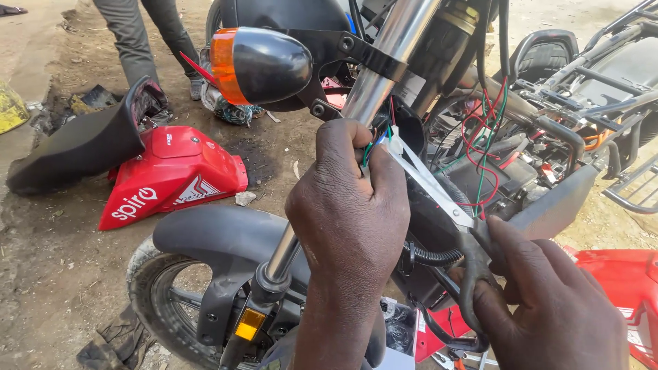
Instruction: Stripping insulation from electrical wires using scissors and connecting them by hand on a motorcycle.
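Outdoors, motorcycle (pixel 226 240) on bare dirt (pixel 48 274)

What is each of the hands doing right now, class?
Left hand: closed, pinching thin wires beside the chrome fork tube.
Right hand: closed on the scissors, blades at the wires.

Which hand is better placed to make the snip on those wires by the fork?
Right, probably. The right hand already holds the scissors by the handles, blades pointing up at the wires. The left hand is busy pinching those wires beside the fork tube.
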